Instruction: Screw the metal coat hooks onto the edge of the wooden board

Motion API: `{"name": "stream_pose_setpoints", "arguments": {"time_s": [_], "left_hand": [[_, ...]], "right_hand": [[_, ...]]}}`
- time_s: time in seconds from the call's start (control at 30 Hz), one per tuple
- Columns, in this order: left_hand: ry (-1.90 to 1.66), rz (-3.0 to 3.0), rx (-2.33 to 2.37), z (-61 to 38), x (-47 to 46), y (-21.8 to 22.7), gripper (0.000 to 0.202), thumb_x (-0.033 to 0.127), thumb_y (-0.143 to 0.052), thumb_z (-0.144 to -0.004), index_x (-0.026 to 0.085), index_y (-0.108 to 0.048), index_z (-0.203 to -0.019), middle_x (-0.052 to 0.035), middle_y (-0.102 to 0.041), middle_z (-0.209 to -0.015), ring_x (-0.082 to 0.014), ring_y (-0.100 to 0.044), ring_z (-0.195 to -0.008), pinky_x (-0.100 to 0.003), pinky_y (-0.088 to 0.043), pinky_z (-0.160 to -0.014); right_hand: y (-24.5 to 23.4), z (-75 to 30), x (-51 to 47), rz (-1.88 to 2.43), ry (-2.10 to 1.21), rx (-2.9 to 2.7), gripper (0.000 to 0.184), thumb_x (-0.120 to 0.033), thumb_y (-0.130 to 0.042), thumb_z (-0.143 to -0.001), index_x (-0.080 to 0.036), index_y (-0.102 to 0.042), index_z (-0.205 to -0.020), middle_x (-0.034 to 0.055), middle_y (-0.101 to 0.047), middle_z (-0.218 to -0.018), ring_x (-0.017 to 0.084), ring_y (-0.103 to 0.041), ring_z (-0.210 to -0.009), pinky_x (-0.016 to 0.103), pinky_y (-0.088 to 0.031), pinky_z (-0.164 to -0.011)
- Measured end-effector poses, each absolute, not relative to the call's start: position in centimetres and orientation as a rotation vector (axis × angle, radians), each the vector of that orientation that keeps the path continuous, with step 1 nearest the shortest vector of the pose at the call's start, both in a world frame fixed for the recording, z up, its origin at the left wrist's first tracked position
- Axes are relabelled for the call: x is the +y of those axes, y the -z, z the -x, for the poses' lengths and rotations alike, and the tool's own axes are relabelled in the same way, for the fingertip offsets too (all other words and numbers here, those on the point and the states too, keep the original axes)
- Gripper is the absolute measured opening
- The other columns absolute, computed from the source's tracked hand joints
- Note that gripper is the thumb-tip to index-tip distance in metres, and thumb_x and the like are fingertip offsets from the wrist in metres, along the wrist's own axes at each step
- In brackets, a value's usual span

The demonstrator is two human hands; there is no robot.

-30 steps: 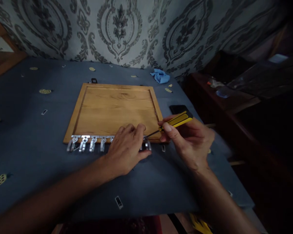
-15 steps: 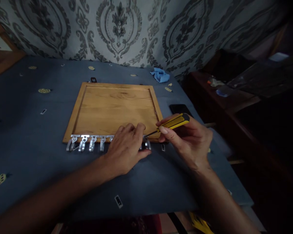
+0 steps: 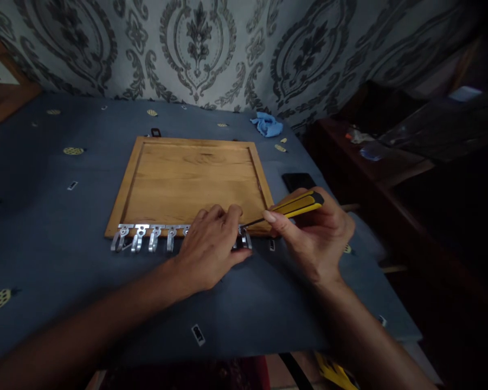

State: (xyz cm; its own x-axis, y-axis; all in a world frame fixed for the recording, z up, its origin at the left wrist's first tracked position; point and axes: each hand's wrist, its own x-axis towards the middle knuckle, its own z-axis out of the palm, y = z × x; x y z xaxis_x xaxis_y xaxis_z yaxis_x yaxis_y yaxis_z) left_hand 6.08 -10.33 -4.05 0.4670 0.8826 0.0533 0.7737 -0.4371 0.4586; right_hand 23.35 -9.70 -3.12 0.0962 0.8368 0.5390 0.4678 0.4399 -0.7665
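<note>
Head view: the wooden panel (image 3: 199, 179) lies flat in front of me on a blue tablecloth (image 3: 65, 244). Its wood is warm honey-brown, with wavy darker grain across the middle and a raised frame around a sunken centre. Along the panel's near edge runs a row of metal hooks (image 3: 141, 227), silvery and shiny, their curved ends hanging past the wood toward me. Four show to the left of my left hand (image 3: 211, 246), and at least one more shows to its right.

That hand bends over the row, thumb below the hooks; I cannot tell whether it grips them or only presses. My right hand (image 3: 317, 233), just off the panel's near right corner, grasps a screwdriver (image 3: 301, 205) by its yellow-and-black handle. The thin dark shaft slants down leftward over the near edge to the hook beside my left hand; the tip is too small to make out.

Right of the panel lies a flat black object (image 3: 299, 182); beyond its far right corner sits a crumpled blue cloth (image 3: 266, 124).
</note>
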Motion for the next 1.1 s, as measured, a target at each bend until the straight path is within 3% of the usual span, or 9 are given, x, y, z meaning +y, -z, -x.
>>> {"name": "stream_pose_setpoints", "arguments": {"time_s": [0.17,0.33,0.47,0.57,0.83,1.1], "left_hand": [[-0.429,-2.345,1.399,-6.1,-10.4,4.3,0.044,0.036,-0.078,-0.082,0.02,-0.048,-0.111,-0.0061,-0.065,-0.104,-0.0292,-0.06,-0.106,-0.044,-0.048,-0.091],[-0.412,-2.356,1.389,-6.1,-10.4,4.3,0.045,0.036,-0.079,-0.082,0.02,-0.048,-0.111,-0.0068,-0.064,-0.105,-0.0294,-0.06,-0.106,-0.044,-0.048,-0.091],[-0.397,-2.353,1.39,-6.1,-10.3,4.3,0.045,0.037,-0.079,-0.083,0.02,-0.047,-0.111,-0.0072,-0.064,-0.106,-0.0291,-0.06,-0.106,-0.044,-0.049,-0.091],[-0.402,-2.349,1.392,-6.1,-10.3,4.2,0.045,0.036,-0.079,-0.082,0.02,-0.047,-0.11,-0.0071,-0.064,-0.106,-0.029,-0.06,-0.106,-0.044,-0.049,-0.091],[-0.417,-2.352,1.38,-6.1,-10.3,4.3,0.046,0.036,-0.079,-0.082,0.019,-0.047,-0.111,-0.0072,-0.064,-0.106,-0.029,-0.06,-0.104,-0.044,-0.049,-0.089],[-0.433,-2.364,1.394,-6.1,-10.4,4.4,0.049,0.037,-0.081,-0.081,0.02,-0.047,-0.113,-0.0065,-0.065,-0.106,-0.0286,-0.06,-0.106,-0.044,-0.049,-0.09]], "right_hand": [[3.4,-23.2,-9.6,1.195,-0.449,-1.476,0.039,-0.047,-0.089,-0.068,-0.024,-0.057,-0.067,-0.0037,-0.056,-0.062,0.013,-0.053,-0.05,0.029,-0.046,-0.045],[2.6,-23.4,-9.5,1.171,-0.649,-1.458,0.031,-0.045,-0.09,-0.067,-0.027,-0.071,-0.083,-0.0018,-0.067,-0.077,0.011,-0.057,-0.051,0.027,-0.051,-0.044],[1.9,-24.0,-9.2,1.128,-0.781,-1.568,0.026,-0.043,-0.089,-0.068,-0.024,-0.073,-0.071,-0.0008,-0.07,-0.08,0.012,-0.061,-0.057,0.024,-0.052,-0.046],[1.8,-24.4,-9.0,1.107,-0.816,-1.63,0.022,-0.042,-0.087,-0.072,-0.023,-0.074,-0.073,0.0004,-0.071,-0.079,0.014,-0.065,-0.065,0.025,-0.055,-0.052],[2.1,-24.1,-9.0,1.086,-0.731,-1.678,0.03,-0.046,-0.083,-0.077,-0.022,-0.071,-0.064,0.0003,-0.072,-0.074,0.013,-0.066,-0.06,0.025,-0.053,-0.053],[2.7,-23.7,-9.3,1.14,-0.71,-1.622,0.024,-0.041,-0.084,-0.076,-0.021,-0.071,-0.071,-0.0014,-0.071,-0.074,0.01,-0.062,-0.051,0.023,-0.053,-0.049]]}}
